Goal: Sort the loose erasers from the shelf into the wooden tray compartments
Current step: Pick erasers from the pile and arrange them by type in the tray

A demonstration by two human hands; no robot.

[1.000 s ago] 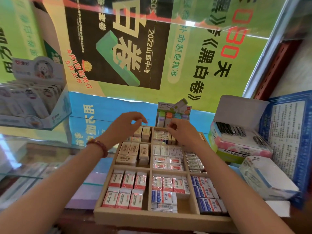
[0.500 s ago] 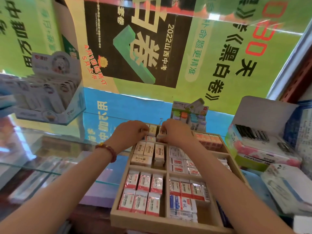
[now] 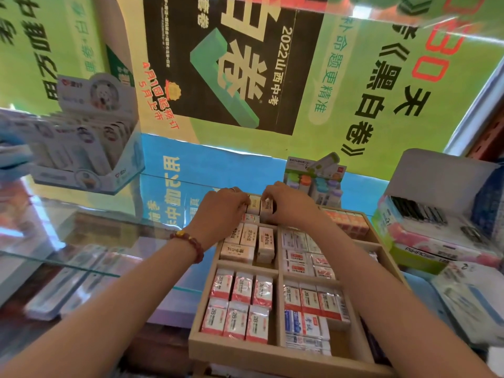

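Note:
A wooden tray point(image 3: 275, 356) with several compartments sits on the shelf, packed with wrapped erasers. Red-and-white 2B erasers point(image 3: 241, 306) fill the near left compartment, and cream erasers point(image 3: 246, 241) lie in the one behind it. At the tray's far left compartment my left hand point(image 3: 222, 208) and my right hand point(image 3: 286, 204) meet, fingers curled down on two upright cream erasers point(image 3: 259, 204) between them. My left hand grips the left one, my right hand the right one. What lies under the hands is hidden.
A glass shelf point(image 3: 81, 241) runs to the left with a white display box point(image 3: 87, 137) on it. Behind the tray stands a box of colourful correction tapes point(image 3: 316, 175). Open stationery boxes point(image 3: 436, 222) crowd the right side. Posters cover the back wall.
Both hands have come down from above the tray's far end and closed together on the upright cream erasers. The camera has shifted left and closer.

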